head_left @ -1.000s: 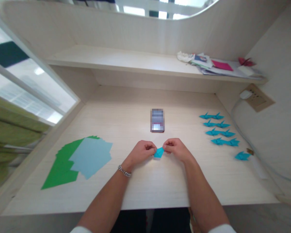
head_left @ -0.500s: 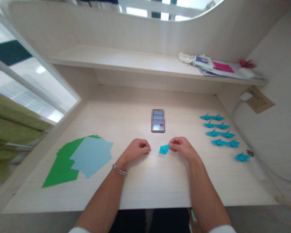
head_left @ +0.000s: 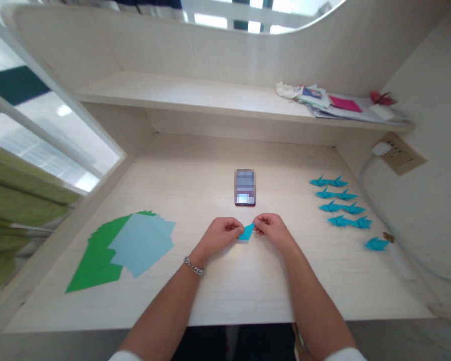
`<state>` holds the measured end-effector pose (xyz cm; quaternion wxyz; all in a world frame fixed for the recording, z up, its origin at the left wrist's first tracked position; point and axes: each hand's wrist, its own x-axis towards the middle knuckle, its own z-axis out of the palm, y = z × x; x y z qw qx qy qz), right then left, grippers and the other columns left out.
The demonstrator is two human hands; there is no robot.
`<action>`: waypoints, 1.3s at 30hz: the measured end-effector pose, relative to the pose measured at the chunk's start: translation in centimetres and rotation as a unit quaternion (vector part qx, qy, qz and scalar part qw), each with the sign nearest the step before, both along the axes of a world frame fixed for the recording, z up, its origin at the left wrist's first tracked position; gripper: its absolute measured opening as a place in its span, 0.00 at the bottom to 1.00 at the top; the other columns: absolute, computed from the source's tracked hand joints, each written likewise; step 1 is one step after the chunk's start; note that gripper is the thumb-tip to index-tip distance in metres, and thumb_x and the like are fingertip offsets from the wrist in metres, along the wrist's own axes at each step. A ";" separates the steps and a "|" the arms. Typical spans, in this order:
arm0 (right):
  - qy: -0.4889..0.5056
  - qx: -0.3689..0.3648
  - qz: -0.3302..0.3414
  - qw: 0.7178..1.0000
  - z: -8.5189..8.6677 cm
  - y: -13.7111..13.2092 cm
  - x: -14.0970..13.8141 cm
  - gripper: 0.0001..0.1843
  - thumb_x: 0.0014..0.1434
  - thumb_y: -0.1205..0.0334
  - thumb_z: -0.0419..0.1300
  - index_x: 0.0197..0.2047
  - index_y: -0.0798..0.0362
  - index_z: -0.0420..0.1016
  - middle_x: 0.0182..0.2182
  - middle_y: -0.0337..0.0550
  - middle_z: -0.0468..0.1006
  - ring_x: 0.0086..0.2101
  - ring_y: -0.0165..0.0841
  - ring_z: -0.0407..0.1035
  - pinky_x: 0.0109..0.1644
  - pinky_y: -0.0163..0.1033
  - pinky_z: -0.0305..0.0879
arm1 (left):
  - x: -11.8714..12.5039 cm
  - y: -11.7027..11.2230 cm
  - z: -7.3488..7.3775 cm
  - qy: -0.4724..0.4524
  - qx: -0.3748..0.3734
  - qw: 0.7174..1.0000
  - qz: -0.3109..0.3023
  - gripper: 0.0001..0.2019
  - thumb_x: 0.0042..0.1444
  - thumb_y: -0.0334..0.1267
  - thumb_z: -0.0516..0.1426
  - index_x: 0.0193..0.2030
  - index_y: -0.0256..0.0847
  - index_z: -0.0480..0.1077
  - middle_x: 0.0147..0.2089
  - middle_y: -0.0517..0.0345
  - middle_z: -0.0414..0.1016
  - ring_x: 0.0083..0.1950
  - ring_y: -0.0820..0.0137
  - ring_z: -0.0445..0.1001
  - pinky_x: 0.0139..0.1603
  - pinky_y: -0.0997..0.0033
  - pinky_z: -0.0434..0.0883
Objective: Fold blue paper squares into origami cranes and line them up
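Your pale wood-grain desk (head_left: 195,175) carries fanned green and light-blue paper sheets (head_left: 133,244) at left, a dark rectangular phone (head_left: 244,188) far-centre, folded blue paper figures (head_left: 332,206) at right.

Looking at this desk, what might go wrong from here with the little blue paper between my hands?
The folded blue paper is small and pinched by both the left hand and the right hand, so an uneven tug might tear or miscrease it.

The phone lies just beyond the hands, so a knuckle could nudge it.

The light-blue sheets overlap the green sheets in a loose fan; a bump might scatter them.
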<state>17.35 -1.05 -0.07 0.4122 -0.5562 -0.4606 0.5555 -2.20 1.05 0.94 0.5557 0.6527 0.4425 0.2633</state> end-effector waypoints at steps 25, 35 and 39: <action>-0.002 0.049 -0.104 0.993 -0.3 0.0 -2.5 0.20 0.52 0.51 0.59 0.44 0.55 0.73 0.26 0.41 0.75 0.25 0.32 0.68 0.27 0.36 0.65 | 0.7 -0.1 -0.7 -0.090 -0.006 0.994 0.056 0.15 0.49 0.35 0.60 0.46 0.37 0.75 0.43 0.49 0.79 0.42 0.65 0.77 0.47 0.65 0.72; -0.098 0.104 -0.094 0.985 0.2 -0.7 -3.8 0.21 0.42 0.60 0.67 0.41 0.53 0.70 0.33 0.43 0.77 0.33 0.34 0.71 0.36 0.38 0.68 | 1.0 0.1 -1.1 -0.089 -0.004 0.986 0.142 0.14 0.50 0.42 0.60 0.40 0.36 0.77 0.37 0.52 0.80 0.37 0.66 0.77 0.41 0.67 0.74; -0.096 0.111 -0.095 0.985 -0.1 -0.7 -3.6 0.18 0.48 0.58 0.64 0.44 0.53 0.72 0.35 0.44 0.78 0.34 0.34 0.72 0.39 0.39 0.68 | 1.3 0.0 -1.3 -0.160 -0.078 0.969 0.172 0.16 0.48 0.45 0.62 0.37 0.33 0.76 0.33 0.52 0.79 0.32 0.68 0.77 0.38 0.67 0.75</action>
